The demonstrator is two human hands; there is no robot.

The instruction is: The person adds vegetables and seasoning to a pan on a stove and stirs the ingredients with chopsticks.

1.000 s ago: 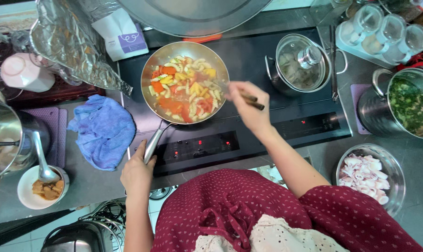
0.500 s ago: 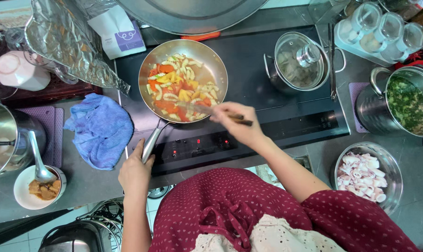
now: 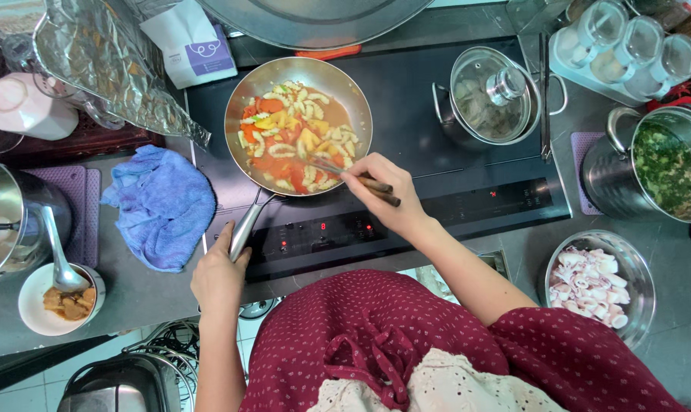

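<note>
Black stove (image 3: pixel 437 160) on counter. Pan (image 3: pixel 298 126) of veggies far middle. My left hand (image 3: pixel 219 278) wraps handle (image 3: pixel 244 229). My right hand (image 3: pixel 383 194) pinches chopsticks (image 3: pixel 357 179). Pan feels hot, heavy; hold handle only.

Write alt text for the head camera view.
Seen from above, a person's right hand stirs sliced vegetables in a frying pan with chopsticks while the left hand grips the pan handle on a black induction cooktop. A blue cloth lies left; a lidded pot sits right.
</note>
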